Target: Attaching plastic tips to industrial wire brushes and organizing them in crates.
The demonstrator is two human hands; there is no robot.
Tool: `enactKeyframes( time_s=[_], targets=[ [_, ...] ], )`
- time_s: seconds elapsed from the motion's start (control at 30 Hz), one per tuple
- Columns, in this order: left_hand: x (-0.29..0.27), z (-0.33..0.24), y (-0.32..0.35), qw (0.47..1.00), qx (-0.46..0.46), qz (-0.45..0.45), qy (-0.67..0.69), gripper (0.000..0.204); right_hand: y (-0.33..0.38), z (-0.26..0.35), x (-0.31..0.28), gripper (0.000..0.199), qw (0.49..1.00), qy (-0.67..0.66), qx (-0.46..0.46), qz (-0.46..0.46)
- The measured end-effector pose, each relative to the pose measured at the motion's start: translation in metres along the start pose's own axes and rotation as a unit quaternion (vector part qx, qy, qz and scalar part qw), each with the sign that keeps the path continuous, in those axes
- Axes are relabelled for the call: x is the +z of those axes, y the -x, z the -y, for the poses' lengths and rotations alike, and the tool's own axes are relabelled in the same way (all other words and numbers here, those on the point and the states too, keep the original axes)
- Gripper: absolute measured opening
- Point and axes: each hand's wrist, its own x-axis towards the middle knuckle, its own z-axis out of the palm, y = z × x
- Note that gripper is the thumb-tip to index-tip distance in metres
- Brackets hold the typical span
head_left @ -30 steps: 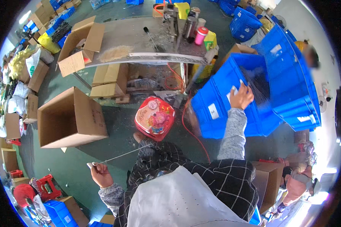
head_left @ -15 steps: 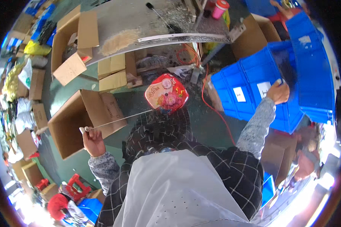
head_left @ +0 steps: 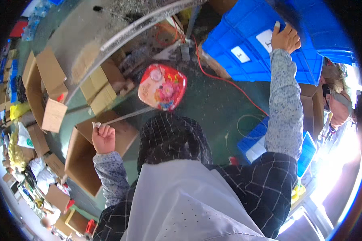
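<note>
My left hand (head_left: 104, 139) is closed, thumb pressed to the fingers, on the end of a pale thin strap (head_left: 129, 115). The strap runs taut to the near edge of a red rounded-square thing (head_left: 163, 87) with a flower print, perhaps a stool seat. My right arm reaches forward, and my right hand (head_left: 285, 39) is curled over the edge of a blue plastic crate (head_left: 219, 56) with white labels on its side. Whether that crate holds anything is hidden from me.
Beside my left hand stands an open cardboard box (head_left: 82, 164). Another open carton (head_left: 48, 76) is farther left, by a grey worktable (head_left: 120, 26). An orange-red cable (head_left: 229, 82) crosses the green floor. A blue bin (head_left: 255, 138) lies near my right arm, and another person (head_left: 340, 106) is far right.
My view has turned, so the blue crates appear higher and the boxes have shifted. My right arm is stretched farther forward, still at the crate. My left hand keeps hold of the strap.
</note>
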Motion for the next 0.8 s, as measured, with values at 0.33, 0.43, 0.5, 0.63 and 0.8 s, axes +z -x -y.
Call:
enactKeyframes(
  time_s=[0.33,0.43,0.5,0.63,0.8],
  targets=[
    [0.003,0.118,0.015,0.979,-0.147,-0.089,0.107,0.031,0.0,0.008,-0.009,0.034,0.994,-0.049,0.008,-0.093],
    [0.03,0.176,-0.008,0.977,-0.164,-0.015,0.132,0.029,0.006,0.007,-0.013,0.032,0.989,-0.114,-0.002,-0.09],
    [0.061,0.205,-0.014,0.979,-0.16,-0.019,0.126,0.027,0.006,0.006,-0.018,0.03,0.986,-0.148,-0.015,-0.078],
    [0.117,0.222,0.006,0.989,-0.074,-0.081,0.094,0.018,0.006,0.001,-0.02,0.031,0.979,-0.198,-0.003,-0.053],
    [0.162,0.195,0.059,0.824,0.397,-0.118,-0.386,0.019,0.005,-0.001,-0.021,0.034,0.973,-0.227,-0.027,-0.034]
  ],
)
